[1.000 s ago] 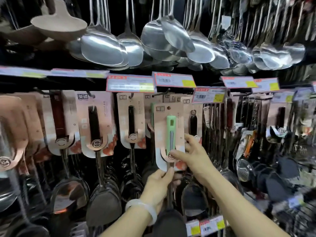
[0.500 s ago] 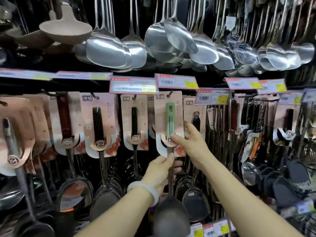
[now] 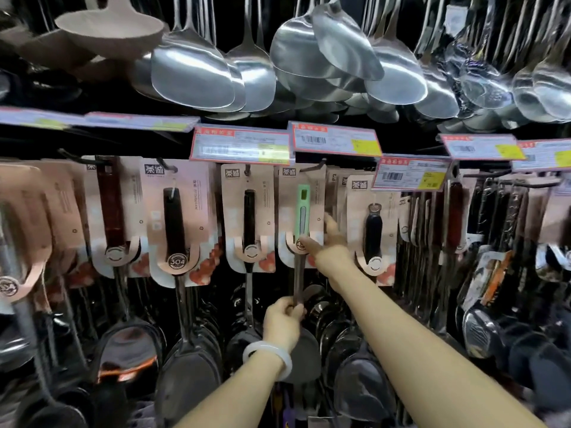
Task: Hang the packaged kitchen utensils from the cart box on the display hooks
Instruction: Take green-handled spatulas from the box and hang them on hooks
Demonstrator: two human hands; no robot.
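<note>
We judge the green-handled spatula [image 3: 302, 211] top-light and bottom-heavy: a stiff metal shaft, a dark blade below, a thin pink backing card [image 3: 289, 217] that would crease if squeezed. Best taken by the shaft, with the card only steadied. Our left hand [image 3: 282, 322] grips the shaft just above the blade; our right hand [image 3: 329, 242], up and to the right of it, pinches the card's lower edge. The card's top sits at the display hook [image 3: 315, 166] above both hands; whether it is threaded on, we cannot tell.
</note>
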